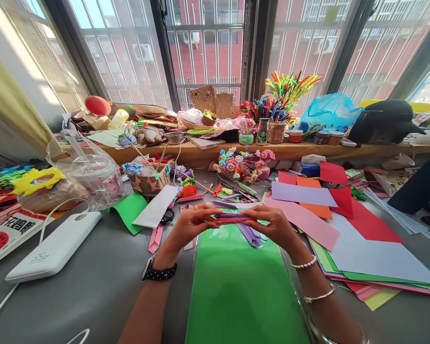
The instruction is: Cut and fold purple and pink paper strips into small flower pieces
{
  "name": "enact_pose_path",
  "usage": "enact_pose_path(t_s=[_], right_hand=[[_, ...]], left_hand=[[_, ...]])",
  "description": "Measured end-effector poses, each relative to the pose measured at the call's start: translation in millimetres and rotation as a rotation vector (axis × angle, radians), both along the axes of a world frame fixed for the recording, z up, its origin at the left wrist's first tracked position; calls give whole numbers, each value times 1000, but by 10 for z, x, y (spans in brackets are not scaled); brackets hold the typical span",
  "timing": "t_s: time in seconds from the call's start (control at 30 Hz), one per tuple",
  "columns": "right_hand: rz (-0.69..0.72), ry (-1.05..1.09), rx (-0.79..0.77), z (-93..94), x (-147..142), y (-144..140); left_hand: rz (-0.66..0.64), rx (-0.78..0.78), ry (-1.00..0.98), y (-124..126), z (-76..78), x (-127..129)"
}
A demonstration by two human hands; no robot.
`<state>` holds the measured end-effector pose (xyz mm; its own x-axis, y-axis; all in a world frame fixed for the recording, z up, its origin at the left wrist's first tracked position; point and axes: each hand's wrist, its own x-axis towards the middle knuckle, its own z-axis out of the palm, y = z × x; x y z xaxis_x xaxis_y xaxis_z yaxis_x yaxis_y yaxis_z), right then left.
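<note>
Both hands are pinched shut on a folded purple paper strip (232,219): the left hand (195,223) grips its left end, the right hand (274,224) its right end. The strip lies flat, its long axis running left to right, held just above the far edge of the green sheet (236,286) on the grey worktop (93,286).
</note>
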<state>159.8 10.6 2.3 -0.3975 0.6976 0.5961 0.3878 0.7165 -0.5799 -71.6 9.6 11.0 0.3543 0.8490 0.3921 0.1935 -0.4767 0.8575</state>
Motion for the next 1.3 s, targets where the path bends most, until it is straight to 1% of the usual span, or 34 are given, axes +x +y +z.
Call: enact_pose_path(t_s=[0.13, 0.23, 0.37, 0.6, 0.77, 0.87, 1.07, 1.17, 1.23, 1.3], right_hand=[[15, -11, -10, -5, -5, 0], [33, -16, -18, -7, -10, -4], [47, -20, -19, 3, -21, -15], [84, 32, -41, -5, -40, -17], [56, 17, -33, -26, -55, -18], [41, 21, -20, -26, -70, -24], [42, 20, -2, -30, -112, -26], [1, 39, 25, -54, -128, -11], [-42, 75, 41, -66, -136, -2], [-66, 113, 45, -69, -148, 0]], left_hand=[[-65, -78, 8, -6, 5, -15], [-99, -56, 50, -13, 44, -17], [-72, -4, 46, -20, 83, -13], [-55, 7, 20, -17, 86, -17], [-25, 53, 40, -12, 80, -31], [-8, 45, 39, -11, 71, -21], [16, -24, -50, -11, 53, 1], [21, -99, -82, -11, 54, 6], [14, -166, -143, -4, 37, 24], [3, -235, -260, 11, -7, 68]])
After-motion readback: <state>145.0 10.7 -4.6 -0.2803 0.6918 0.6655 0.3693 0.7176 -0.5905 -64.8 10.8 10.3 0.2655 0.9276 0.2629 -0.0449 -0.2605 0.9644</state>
